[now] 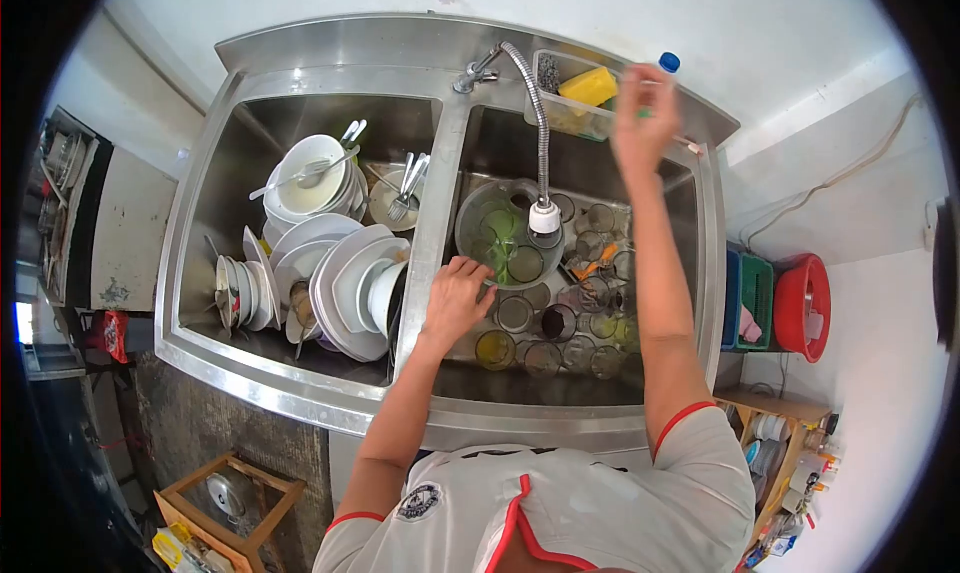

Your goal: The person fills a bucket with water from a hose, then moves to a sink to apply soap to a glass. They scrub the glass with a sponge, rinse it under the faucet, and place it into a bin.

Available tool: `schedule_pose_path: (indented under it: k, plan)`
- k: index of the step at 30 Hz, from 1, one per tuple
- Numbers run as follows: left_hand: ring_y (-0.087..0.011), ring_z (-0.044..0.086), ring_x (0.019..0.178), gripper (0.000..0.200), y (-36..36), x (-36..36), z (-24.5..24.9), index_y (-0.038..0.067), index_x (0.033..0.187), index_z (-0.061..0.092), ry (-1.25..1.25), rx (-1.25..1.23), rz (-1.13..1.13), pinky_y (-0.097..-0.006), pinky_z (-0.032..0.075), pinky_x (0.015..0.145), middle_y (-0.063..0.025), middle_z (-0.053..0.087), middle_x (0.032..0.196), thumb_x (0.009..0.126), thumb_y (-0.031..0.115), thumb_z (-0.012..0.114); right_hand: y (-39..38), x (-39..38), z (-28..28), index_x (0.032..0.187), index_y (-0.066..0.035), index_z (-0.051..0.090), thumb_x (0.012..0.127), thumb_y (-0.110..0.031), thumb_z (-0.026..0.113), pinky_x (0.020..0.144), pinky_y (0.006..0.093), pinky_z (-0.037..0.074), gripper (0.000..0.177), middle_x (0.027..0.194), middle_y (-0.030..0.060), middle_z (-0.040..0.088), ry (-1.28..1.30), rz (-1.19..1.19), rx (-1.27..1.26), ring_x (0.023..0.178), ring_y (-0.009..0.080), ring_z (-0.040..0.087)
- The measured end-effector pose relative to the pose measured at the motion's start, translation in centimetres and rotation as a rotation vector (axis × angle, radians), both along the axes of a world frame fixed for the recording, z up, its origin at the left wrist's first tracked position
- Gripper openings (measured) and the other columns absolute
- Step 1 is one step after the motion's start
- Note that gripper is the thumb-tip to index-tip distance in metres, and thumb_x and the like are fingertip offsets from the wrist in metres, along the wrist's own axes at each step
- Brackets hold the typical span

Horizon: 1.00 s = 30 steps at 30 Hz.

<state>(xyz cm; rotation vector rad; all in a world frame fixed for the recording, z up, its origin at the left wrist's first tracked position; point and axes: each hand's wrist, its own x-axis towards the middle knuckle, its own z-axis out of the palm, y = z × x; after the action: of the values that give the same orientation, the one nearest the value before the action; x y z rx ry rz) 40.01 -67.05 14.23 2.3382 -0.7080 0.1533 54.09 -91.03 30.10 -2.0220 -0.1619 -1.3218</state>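
My left hand [455,298] rests on the divider of the steel double sink [440,163], fingers touching the rim of a round glass bowl [497,235] with green residue in the right basin. My right hand [640,113] is raised to the back ledge, closed around a bottle with a blue cap [668,63] next to a clear plastic tub [570,98] that holds a yellow sponge [588,86]. The bottle's body is hidden by my fingers. A flexible tap [540,133] hangs over the bowl.
The right basin holds several drinking glasses [560,323]. The left basin is stacked with white plates [345,278], bowls and cutlery [315,173]. A red basin [803,306] and green crate [755,298] stand at the right; a wooden stool [228,503] is lower left.
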Motion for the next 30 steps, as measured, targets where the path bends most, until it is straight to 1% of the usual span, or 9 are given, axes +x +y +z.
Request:
schedule_pose_path:
  k: [1,3,5,8,10,13,18,27,30]
  plan:
    - [-0.0251,0.056,0.089,0.018,0.0,0.1,0.0,0.005,0.085,0.063,-0.006,-0.003,-0.001,-0.0372,0.045,0.075,-0.0078,0.061,0.083,0.070,0.015,0.070,3.0,-0.6,-0.5,0.090,-0.006,0.061,0.089,-0.021,0.057,0.054,0.0257,0.042,0.015,0.070,0.0014,0.058,0.147,0.222,0.059,0.059,0.0106,0.052]
    - [-0.0250,0.056,0.089,0.019,0.1,0.0,-0.1,0.005,0.085,0.063,-0.014,-0.007,0.003,-0.0375,0.045,0.075,-0.0076,0.061,0.083,0.070,0.014,0.070,8.3,-0.6,-4.7,0.090,-0.005,0.060,0.094,-0.026,0.053,0.059,0.0216,0.044,0.022,0.077,0.0009,0.061,0.479,0.627,0.310,0.066,0.0069,0.053]
    - [-0.0250,0.056,0.089,0.020,0.1,0.0,-0.3,0.006,0.086,0.064,-0.014,-0.003,0.009,-0.0381,0.045,0.074,-0.0072,0.061,0.083,0.069,0.014,0.071,12.4,0.1,-8.5,0.096,-0.003,0.058,0.095,-0.026,0.050,0.052,0.0209,0.043,0.025,0.079,0.0048,0.061,0.709,0.772,0.563,0.060,0.0077,0.053]
    - [-0.0245,0.056,0.089,0.020,0.0,-0.1,-0.9,0.007,0.086,0.064,-0.030,0.007,0.021,-0.0382,0.045,0.075,-0.0070,0.062,0.083,0.069,0.014,0.071,14.2,6.7,-14.9,0.109,-0.002,0.051,0.096,-0.025,0.047,0.046,0.0227,0.042,0.027,0.078,0.0068,0.060,0.550,0.404,1.056,0.056,0.0107,0.053]
    - [-0.0242,0.057,0.089,0.021,0.0,-0.2,-0.8,0.007,0.086,0.064,-0.030,0.030,0.019,-0.0377,0.045,0.076,-0.0070,0.062,0.084,0.068,0.015,0.071,13.9,10.4,-15.8,0.113,-0.005,0.048,0.096,-0.029,0.046,0.044,0.0243,0.043,0.030,0.077,0.0071,0.060,0.464,0.252,1.064,0.054,0.0116,0.052]
    - [-0.0243,0.056,0.090,0.021,0.1,0.0,-1.0,0.007,0.087,0.064,0.007,0.044,0.009,-0.0372,0.045,0.075,-0.0072,0.061,0.085,0.069,0.016,0.071,12.7,14.4,-17.4,0.110,-0.010,0.050,0.096,-0.036,0.046,0.043,0.0243,0.041,0.030,0.075,0.0067,0.060,0.548,0.340,1.350,0.052,0.0112,0.050]
    - [-0.0243,0.054,0.093,0.024,-0.1,-0.2,-1.0,0.007,0.090,0.063,0.061,0.060,0.031,-0.0373,0.045,0.076,-0.0070,0.060,0.086,0.070,0.018,0.071,10.4,16.1,-19.5,0.101,-0.015,0.052,0.094,-0.043,0.049,0.039,0.0225,0.030,0.029,0.068,0.0047,0.058,0.643,0.699,1.476,0.047,0.0094,0.041]
    - [-0.0284,0.053,0.097,0.035,-1.0,-2.0,-1.2,0.003,0.097,0.060,0.235,0.061,-0.019,-0.0402,0.047,0.078,-0.0120,0.057,0.095,0.068,0.018,0.072,9.2,16.6,-18.6,0.092,-0.010,0.049,0.097,-0.038,0.046,0.038,0.0223,0.025,0.028,0.063,0.0000,0.047,0.681,0.813,1.477,0.045,0.0069,0.035]
    - [-0.0293,0.052,0.100,0.037,-1.6,-3.3,-1.2,0.001,0.098,0.059,0.256,0.044,-0.073,-0.0411,0.048,0.079,-0.0132,0.057,0.097,0.067,0.018,0.072,9.8,16.4,-17.5,0.081,-0.013,0.049,0.096,-0.039,0.046,0.037,0.0217,0.023,0.030,0.059,-0.0034,0.043,0.734,0.614,1.449,0.044,0.0058,0.033]
